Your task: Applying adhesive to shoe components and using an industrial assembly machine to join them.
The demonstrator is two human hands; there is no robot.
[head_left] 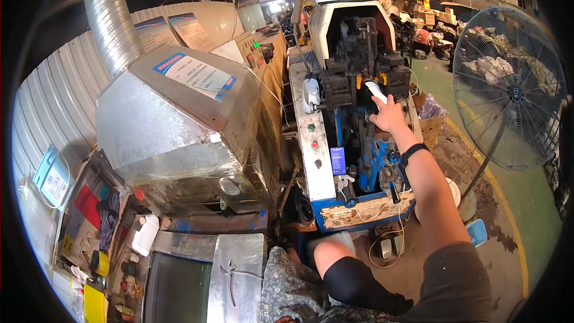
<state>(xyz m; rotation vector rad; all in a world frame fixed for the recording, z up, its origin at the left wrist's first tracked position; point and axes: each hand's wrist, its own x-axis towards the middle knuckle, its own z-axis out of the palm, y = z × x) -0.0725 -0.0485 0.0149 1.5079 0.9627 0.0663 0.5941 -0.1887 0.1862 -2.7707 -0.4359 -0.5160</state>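
My right hand (pixel 389 116) reaches forward into the middle of a dark shoe-lasting machine (pixel 359 48) on a pale and blue frame. Its fingers are spread, and the fingertips touch the lower end of a long white piece (pixel 375 90) that looks like a shoe part. That piece sits tilted between the machine's dark blocks, beside small yellow parts (pixel 360 81). How much of it lies behind the fingers is hidden. Of my left hand (pixel 286 319) only a sliver seems to show at the bottom edge, its fingers too cut off to read.
On the left stands a metal-hooded unit (pixel 173 113) with a silver duct (pixel 110 12). Below it are a metal bench top (pixel 236 281) and a white jug (pixel 145 234). A large fan (pixel 513 90) stands right. Push buttons (pixel 314 144) line the machine's left panel; a cable (pixel 372 251) hangs low in front.
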